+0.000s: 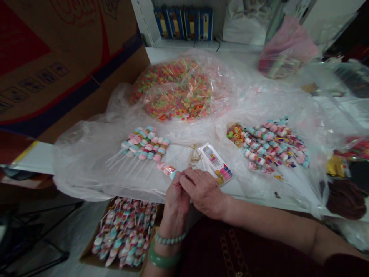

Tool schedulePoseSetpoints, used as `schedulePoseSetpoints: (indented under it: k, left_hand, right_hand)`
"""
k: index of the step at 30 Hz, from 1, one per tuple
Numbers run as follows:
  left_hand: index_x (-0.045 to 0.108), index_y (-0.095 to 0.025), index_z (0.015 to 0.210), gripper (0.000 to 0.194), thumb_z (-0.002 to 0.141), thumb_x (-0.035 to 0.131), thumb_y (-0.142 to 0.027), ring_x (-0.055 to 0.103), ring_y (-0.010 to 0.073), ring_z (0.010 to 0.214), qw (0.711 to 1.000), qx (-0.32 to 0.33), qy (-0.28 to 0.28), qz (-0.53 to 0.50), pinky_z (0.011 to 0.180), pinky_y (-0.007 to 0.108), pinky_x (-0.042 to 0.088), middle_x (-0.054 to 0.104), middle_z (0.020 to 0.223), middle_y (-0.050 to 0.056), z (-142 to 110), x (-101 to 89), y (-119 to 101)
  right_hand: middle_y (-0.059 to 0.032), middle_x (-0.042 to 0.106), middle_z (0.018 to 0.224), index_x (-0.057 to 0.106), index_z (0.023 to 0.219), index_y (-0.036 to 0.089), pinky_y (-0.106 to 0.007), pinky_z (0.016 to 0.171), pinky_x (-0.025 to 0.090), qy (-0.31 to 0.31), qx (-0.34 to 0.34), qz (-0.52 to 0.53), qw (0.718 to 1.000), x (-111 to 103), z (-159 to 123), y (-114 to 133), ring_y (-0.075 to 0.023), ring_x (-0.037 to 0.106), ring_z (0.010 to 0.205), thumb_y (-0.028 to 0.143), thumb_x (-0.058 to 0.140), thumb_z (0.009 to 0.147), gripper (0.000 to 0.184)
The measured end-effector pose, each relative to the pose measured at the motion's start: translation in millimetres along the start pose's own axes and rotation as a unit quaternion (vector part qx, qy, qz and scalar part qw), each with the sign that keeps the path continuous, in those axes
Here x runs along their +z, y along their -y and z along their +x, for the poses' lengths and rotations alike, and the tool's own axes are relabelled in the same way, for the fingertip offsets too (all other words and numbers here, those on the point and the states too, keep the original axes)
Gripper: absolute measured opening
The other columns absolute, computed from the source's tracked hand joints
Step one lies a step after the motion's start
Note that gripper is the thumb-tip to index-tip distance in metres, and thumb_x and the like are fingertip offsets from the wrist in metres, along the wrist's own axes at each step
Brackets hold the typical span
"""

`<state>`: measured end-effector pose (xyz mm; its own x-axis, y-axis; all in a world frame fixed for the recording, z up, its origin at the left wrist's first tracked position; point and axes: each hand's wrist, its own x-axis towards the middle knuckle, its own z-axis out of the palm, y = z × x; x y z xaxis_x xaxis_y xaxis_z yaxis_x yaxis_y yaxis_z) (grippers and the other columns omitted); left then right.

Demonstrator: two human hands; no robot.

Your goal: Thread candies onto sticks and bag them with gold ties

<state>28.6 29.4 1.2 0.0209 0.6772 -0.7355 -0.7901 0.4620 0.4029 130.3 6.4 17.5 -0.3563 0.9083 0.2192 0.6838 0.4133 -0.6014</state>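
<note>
A marshmallow skewer (pixel 166 169) was held in the curled left hand (pixel 176 195), projecting ahead; the grip of the overlapping right hand (pixel 205 192) could not be told. It was judged light, soft and squashable, best held at its near end.

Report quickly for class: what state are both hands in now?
Left hand: closed on a marshmallow skewer.
Right hand: touching the left; its grip cannot be told.

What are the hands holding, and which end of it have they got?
A marshmallow skewer, by its near end. The left hand seems to grip it there; the right hand meets it, and together they hide the exact grip.
</note>
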Motion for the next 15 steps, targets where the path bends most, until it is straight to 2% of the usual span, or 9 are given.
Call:
schedulePoseSetpoints:
  k: [1, 3, 5, 6, 7, 9, 12, 13, 15]
  left_hand:
    - [0.063, -0.017, 0.070, 0.038, 0.093, 0.034, -0.009, 0.061, 0.0094, 0.064, 1.000, -0.001, 0.003, -0.011, 0.064, 0.017, 0.052, 0.064, 0.067, 0.002, 0, 2.6, 2]
    - [0.065, -0.018, 0.075, 0.034, 0.093, 0.037, -0.010, 0.062, 0.0097, 0.067, 0.999, -0.024, 0.038, -0.025, 0.066, 0.017, 0.052, 0.064, 0.070, 0.003, -2, 7.1, 4]
    - [0.067, -0.015, 0.082, 0.024, 0.091, 0.046, -0.015, 0.062, 0.0108, 0.070, 0.995, -0.052, 0.088, -0.023, 0.066, 0.019, 0.053, 0.066, 0.076, 0.004, -3, 8.5, 4]
    - [0.068, -0.014, 0.086, 0.018, 0.089, 0.051, -0.018, 0.062, 0.0111, 0.070, 0.993, -0.052, 0.107, -0.014, 0.066, 0.020, 0.052, 0.067, 0.078, 0.004, -4, 7.7, 3]
    - [0.069, -0.013, 0.091, 0.015, 0.087, 0.056, -0.019, 0.063, 0.0114, 0.071, 0.992, -0.038, 0.122, 0.003, 0.065, 0.021, 0.052, 0.068, 0.081, 0.004, -4, 5.7, 3]
    - [0.068, -0.014, 0.101, 0.023, 0.079, 0.067, -0.023, 0.063, 0.0132, 0.077, 0.987, 0.008, 0.146, 0.065, 0.069, 0.023, 0.051, 0.069, 0.084, 0.005, -3, -1.0, 2]
    - [0.069, -0.013, 0.102, 0.034, 0.073, 0.074, -0.030, 0.063, 0.0180, 0.087, 0.966, 0.067, 0.166, 0.184, 0.078, 0.028, 0.049, 0.070, 0.090, 0.008, -2, -13.3, -2]
    - [0.070, -0.013, 0.094, 0.028, 0.073, 0.074, -0.032, 0.062, 0.0184, 0.088, 0.959, 0.090, 0.164, 0.215, 0.080, 0.029, 0.048, 0.070, 0.092, 0.009, -2, -16.5, -4]
    - [0.068, -0.014, 0.076, 0.021, 0.075, 0.071, -0.034, 0.061, 0.0167, 0.084, 0.945, 0.145, 0.154, 0.249, 0.078, 0.027, 0.048, 0.069, 0.091, 0.007, -3, -19.6, -8]
  right_hand:
    - [-0.0156, 0.062, 0.112, 0.058, 0.116, 0.015, -0.039, 0.082, 0.043, -0.012, -0.038, -0.043, 0.998, 2, 2, 0, -0.0258, 0.053, 0.102, 0.018, 0.041, 0.094, 0.028]
    - [-0.0152, 0.065, 0.099, 0.062, 0.106, 0.013, -0.039, 0.079, 0.043, -0.012, -0.030, -0.041, 0.999, 6, 7, -4, -0.0248, 0.055, 0.094, 0.017, 0.040, 0.093, 0.025]
    - [-0.0104, 0.064, 0.084, 0.064, 0.090, 0.015, -0.035, 0.074, 0.044, 0.006, 0.063, 0.075, 0.995, 9, 13, -12, -0.0209, 0.057, 0.081, 0.018, 0.045, 0.090, 0.019]
    - [-0.0075, 0.063, 0.078, 0.063, 0.085, 0.016, -0.032, 0.070, 0.044, 0.018, 0.116, 0.146, 0.982, 11, 17, -17, -0.0183, 0.056, 0.074, 0.018, 0.046, 0.088, 0.017]
    - [-0.0048, 0.061, 0.073, 0.061, 0.082, 0.016, -0.029, 0.065, 0.044, 0.034, 0.167, 0.217, 0.961, 11, 19, -21, -0.0155, 0.055, 0.067, 0.019, 0.047, 0.087, 0.016]
    - [0.0002, 0.055, 0.063, 0.060, 0.083, 0.016, -0.023, 0.053, 0.040, 0.081, 0.254, 0.344, 0.900, 11, 22, -29, -0.0105, 0.049, 0.052, 0.020, 0.045, 0.086, 0.016]
    - [0.0028, 0.051, 0.057, 0.059, 0.081, 0.016, -0.021, 0.046, 0.035, 0.149, 0.327, 0.458, 0.813, 5, 20, -33, -0.0083, 0.042, 0.044, 0.024, 0.045, 0.085, 0.016]
    - [0.0018, 0.053, 0.060, 0.059, 0.078, 0.016, -0.021, 0.047, 0.036, 0.137, 0.333, 0.459, 0.812, 1, 19, -33, -0.0089, 0.045, 0.047, 0.025, 0.048, 0.083, 0.015]
    - [-0.0012, 0.060, 0.073, 0.060, 0.078, 0.018, -0.021, 0.054, 0.041, 0.048, 0.303, 0.400, 0.864, -6, 19, -29, -0.0109, 0.053, 0.061, 0.024, 0.055, 0.079, 0.009]
